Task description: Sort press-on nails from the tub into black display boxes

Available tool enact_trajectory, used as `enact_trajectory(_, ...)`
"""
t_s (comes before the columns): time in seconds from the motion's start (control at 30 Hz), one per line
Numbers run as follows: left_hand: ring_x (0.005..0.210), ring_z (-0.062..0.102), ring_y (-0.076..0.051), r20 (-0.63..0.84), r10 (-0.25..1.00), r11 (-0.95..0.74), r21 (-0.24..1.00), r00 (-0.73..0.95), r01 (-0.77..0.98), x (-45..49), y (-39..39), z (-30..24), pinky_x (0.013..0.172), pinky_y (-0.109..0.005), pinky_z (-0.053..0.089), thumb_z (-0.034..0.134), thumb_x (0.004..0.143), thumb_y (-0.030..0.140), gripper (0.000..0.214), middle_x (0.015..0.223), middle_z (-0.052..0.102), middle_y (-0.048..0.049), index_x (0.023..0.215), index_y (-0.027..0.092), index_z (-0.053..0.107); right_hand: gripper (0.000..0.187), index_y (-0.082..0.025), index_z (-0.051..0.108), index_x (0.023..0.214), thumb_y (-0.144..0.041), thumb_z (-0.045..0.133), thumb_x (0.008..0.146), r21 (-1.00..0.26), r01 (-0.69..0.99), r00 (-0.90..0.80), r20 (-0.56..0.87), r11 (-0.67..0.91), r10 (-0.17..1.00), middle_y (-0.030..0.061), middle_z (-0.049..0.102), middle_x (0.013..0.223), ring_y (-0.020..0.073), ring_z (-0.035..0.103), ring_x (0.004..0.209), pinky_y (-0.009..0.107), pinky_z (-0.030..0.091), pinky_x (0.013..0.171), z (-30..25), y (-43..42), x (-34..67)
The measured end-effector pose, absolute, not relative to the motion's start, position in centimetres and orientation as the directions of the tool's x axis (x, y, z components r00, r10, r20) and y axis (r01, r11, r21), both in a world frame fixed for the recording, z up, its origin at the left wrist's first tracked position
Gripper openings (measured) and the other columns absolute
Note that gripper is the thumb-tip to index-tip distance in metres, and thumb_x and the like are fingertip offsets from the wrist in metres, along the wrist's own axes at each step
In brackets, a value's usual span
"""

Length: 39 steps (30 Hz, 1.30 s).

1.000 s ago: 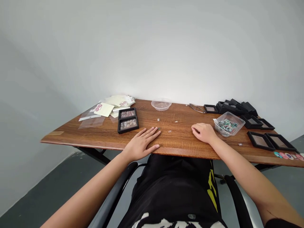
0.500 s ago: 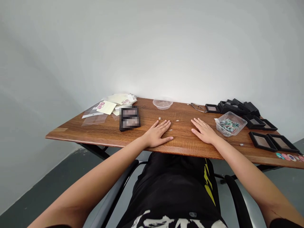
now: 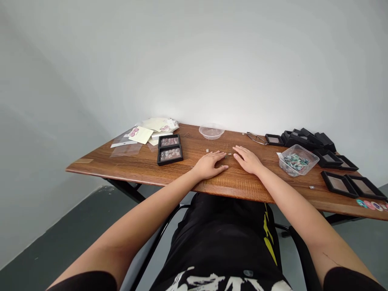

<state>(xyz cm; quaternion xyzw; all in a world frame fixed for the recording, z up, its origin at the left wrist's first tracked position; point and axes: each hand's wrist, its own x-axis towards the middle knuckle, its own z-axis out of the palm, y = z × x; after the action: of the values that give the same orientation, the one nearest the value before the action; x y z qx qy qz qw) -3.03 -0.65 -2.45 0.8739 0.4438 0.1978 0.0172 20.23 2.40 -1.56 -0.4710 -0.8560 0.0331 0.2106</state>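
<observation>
My left hand (image 3: 210, 164) lies flat on the wooden table (image 3: 121, 163), fingers stretched out, holding nothing. My right hand (image 3: 247, 159) rests flat beside it, fingers spread and empty. The two hands sit close together at the table's middle. A few tiny loose pieces (image 3: 207, 150) lie on the wood just beyond the fingertips. Left of my left hand stand two black trays (image 3: 170, 149) filled with small pinkish pieces.
A clear round bowl (image 3: 211, 132) stands at the back. A clear tub of greenish pieces (image 3: 297, 160) sits to the right, with several black empty trays (image 3: 339, 182) and glasses (image 3: 257, 138) nearby. Cards and plastic sleeves (image 3: 142, 133) lie at back left. Coloured stickers (image 3: 371, 204) mark the right edge.
Both hands slid toward the middle of the table and now lie close together. My right hand, curled a second ago, has flattened out.
</observation>
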Motion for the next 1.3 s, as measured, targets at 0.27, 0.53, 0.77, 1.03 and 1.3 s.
enact_trajectory(0.27,0.11,0.063,-0.023,0.368,0.87,-0.437,0.273,0.327,0.857,-4.3,-0.3,-3.3,0.095,-0.044,0.055,0.059,0.1,0.037,0.029,0.129,0.061,-0.0099,0.122,0.02,0.061,0.032,-0.02,0.061,0.125,-0.036,0.059,0.098,-0.274,0.825,-0.443,0.228,0.494,0.867,0.0103,0.06,0.132,0.0227,0.063,0.111,0.045,0.055,0.094,-0.7,1.6,25.0)
enact_trajectory(0.53,0.109,0.063,-0.023,0.383,0.848,-0.476,0.248,0.366,0.843,-5.8,-2.6,-3.5,0.094,-0.044,0.056,0.06,0.099,0.036,0.028,0.127,0.062,-0.0098,0.121,0.018,0.062,0.061,-0.022,0.044,0.151,-0.056,0.043,0.1,-0.202,0.86,-0.46,0.09,0.468,0.884,0.0133,0.038,0.16,0.0361,0.032,0.149,0.061,0.029,0.119,-1.3,-4.0,25.1)
enact_trajectory(0.77,0.14,0.047,-0.032,0.401,0.76,-0.611,0.173,0.511,0.773,-6.1,-7.4,-4.2,0.118,-0.058,0.034,0.049,0.1,0.055,0.055,0.146,0.055,-0.0114,0.143,0.02,0.05,0.067,-0.019,0.027,0.16,-0.053,0.036,0.103,-0.111,0.84,-0.507,0.189,0.531,0.841,0.0078,0.033,0.162,0.0281,0.026,0.152,0.054,0.026,0.124,-2.6,-9.7,24.8)
enact_trajectory(1.03,0.132,0.058,-0.027,0.511,0.638,-0.692,0.053,0.576,0.72,-6.5,-9.4,-5.1,0.117,-0.047,0.04,0.043,0.105,0.044,0.044,0.139,0.063,-0.0075,0.14,0.021,0.056,0.071,-0.014,0.032,0.157,-0.044,0.057,0.098,0.072,0.758,-0.607,0.442,0.649,0.66,0.013,0.05,0.151,0.0317,0.047,0.141,0.053,0.043,0.115,-4.4,-12.2,25.1)
enact_trajectory(1.3,0.134,0.055,-0.025,0.574,0.518,-0.764,-0.022,0.634,0.645,-7.5,-10.2,-5.5,0.122,-0.046,0.035,0.053,0.103,0.042,0.052,0.14,0.062,-0.0056,0.149,0.021,0.043,0.069,-0.02,0.036,0.155,-0.004,0.06,0.092,0.195,0.706,-0.61,0.655,0.681,0.445,0.0047,0.07,0.129,0.0219,0.063,0.125,0.038,0.049,0.112,-6.3,-13.3,26.2)
